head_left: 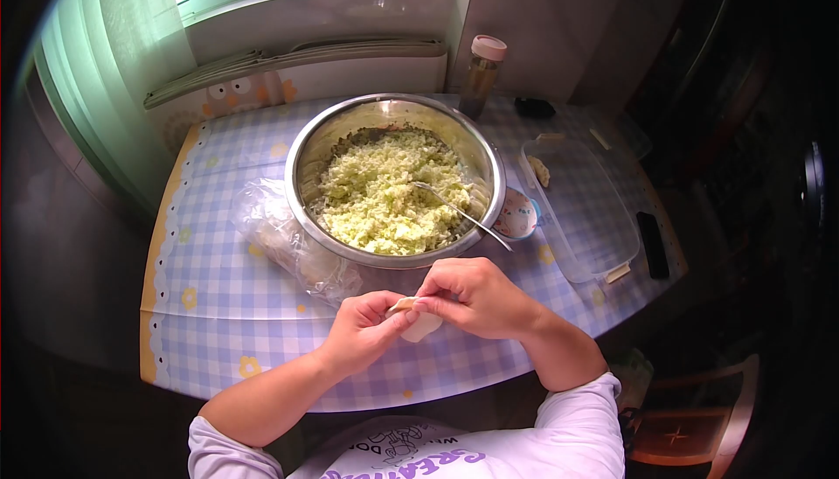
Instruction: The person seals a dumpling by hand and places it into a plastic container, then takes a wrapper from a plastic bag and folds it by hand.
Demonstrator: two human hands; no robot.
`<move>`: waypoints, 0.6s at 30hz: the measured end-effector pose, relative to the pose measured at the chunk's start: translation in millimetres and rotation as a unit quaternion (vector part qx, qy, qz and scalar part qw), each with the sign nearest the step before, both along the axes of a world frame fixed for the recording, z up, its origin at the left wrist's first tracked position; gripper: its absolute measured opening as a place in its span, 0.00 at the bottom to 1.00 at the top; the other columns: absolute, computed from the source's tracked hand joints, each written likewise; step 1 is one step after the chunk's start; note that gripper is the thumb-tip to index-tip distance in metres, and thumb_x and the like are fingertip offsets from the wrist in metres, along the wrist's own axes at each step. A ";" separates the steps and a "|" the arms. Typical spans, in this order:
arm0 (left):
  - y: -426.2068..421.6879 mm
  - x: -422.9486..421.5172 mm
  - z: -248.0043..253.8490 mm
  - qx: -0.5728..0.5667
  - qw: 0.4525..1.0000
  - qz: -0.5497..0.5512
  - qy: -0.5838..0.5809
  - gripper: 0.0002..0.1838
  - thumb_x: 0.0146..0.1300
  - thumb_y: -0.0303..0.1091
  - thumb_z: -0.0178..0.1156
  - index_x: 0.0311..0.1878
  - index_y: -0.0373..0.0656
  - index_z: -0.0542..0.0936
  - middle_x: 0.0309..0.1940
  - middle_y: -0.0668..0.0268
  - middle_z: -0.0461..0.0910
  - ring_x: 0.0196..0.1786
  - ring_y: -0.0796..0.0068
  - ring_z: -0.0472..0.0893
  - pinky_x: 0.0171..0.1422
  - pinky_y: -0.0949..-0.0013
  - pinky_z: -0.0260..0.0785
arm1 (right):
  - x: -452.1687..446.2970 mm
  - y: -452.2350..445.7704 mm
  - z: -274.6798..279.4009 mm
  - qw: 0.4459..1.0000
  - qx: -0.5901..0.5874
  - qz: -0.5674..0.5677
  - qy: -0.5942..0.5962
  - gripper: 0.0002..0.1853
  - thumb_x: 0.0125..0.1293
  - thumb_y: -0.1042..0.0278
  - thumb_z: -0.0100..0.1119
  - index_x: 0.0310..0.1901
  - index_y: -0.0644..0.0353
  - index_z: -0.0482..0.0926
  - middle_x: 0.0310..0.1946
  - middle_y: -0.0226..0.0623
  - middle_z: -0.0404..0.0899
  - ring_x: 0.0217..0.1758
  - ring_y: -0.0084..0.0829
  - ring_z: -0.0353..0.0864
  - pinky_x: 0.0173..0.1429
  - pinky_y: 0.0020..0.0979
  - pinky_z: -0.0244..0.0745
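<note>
Between both hands, near the front of the table, is a pale dumpling wrapper, folded along its upper edge. My left hand pinches its left side with thumb and fingers. From the right, my right hand grips the same edge, fingertips close to my left thumb. What lies inside the fold is hidden. Just beyond my hands stands a large steel bowl of chopped pale-green cabbage filling. A metal spoon rests in it, handle over the right rim. Left of my hands lies a clear plastic bag with pale contents.
On the right, a clear plastic container holds a dumpling at its far left. A small patterned dish sits beside the bowl. Behind stands a pink-capped bottle. A black phone lies near the right edge of the checked tablecloth.
</note>
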State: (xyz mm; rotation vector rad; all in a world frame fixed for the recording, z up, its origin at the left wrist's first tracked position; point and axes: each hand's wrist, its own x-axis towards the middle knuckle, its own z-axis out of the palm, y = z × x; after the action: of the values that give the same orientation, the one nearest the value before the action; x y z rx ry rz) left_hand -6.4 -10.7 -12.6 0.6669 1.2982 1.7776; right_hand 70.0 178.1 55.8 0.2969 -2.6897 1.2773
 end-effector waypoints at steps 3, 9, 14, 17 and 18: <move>1.0 -1.7 -4.0 0.012 1.000 0.010 -0.023 0.09 0.67 0.30 0.61 0.46 0.36 0.80 0.40 0.66 0.82 0.42 0.82 0.79 0.47 0.75 0.73 | 1.4 -1.4 3.5 1.000 0.000 -0.011 0.001 0.05 0.60 0.71 0.65 0.33 0.63 0.81 0.26 0.38 0.80 0.29 0.32 0.79 0.33 0.31 0.72; 0.8 -0.8 0.4 0.028 0.998 0.010 -0.055 0.08 0.67 0.28 0.60 0.45 0.35 0.80 0.40 0.65 0.82 0.42 0.81 0.80 0.47 0.75 0.73 | -0.9 3.6 0.8 0.999 -0.040 -0.005 -0.029 0.06 0.63 0.70 0.61 0.36 0.64 0.82 0.29 0.40 0.81 0.32 0.34 0.81 0.37 0.31 0.74; 0.0 -1.8 -1.7 0.024 0.997 0.010 -0.066 0.08 0.67 0.28 0.60 0.45 0.35 0.80 0.39 0.65 0.82 0.42 0.80 0.80 0.47 0.74 0.73 | -1.5 3.9 -0.9 0.998 -0.060 -0.008 -0.027 0.08 0.63 0.70 0.60 0.39 0.65 0.82 0.33 0.42 0.83 0.35 0.36 0.83 0.40 0.31 0.76; 0.7 -1.7 -1.6 0.026 0.998 0.006 -0.048 0.08 0.67 0.29 0.61 0.45 0.35 0.80 0.39 0.65 0.82 0.42 0.81 0.80 0.47 0.74 0.73 | 0.4 -0.1 4.7 0.998 -0.052 -0.012 -0.035 0.08 0.63 0.70 0.61 0.40 0.65 0.82 0.33 0.41 0.83 0.35 0.35 0.83 0.40 0.31 0.76; 1.4 -0.8 0.4 0.024 0.999 0.006 -0.039 0.08 0.67 0.29 0.61 0.45 0.35 0.80 0.39 0.65 0.82 0.42 0.81 0.80 0.47 0.75 0.73 | 1.0 -1.2 5.4 0.998 -0.050 -0.014 -0.042 0.08 0.62 0.70 0.62 0.39 0.64 0.82 0.33 0.41 0.83 0.34 0.35 0.83 0.39 0.31 0.77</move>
State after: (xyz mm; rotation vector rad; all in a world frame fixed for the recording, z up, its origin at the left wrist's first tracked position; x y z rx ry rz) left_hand -7.2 -9.3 -12.2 0.6127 1.2124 1.8310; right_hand 70.9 176.9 61.2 0.1961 -2.6752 1.4418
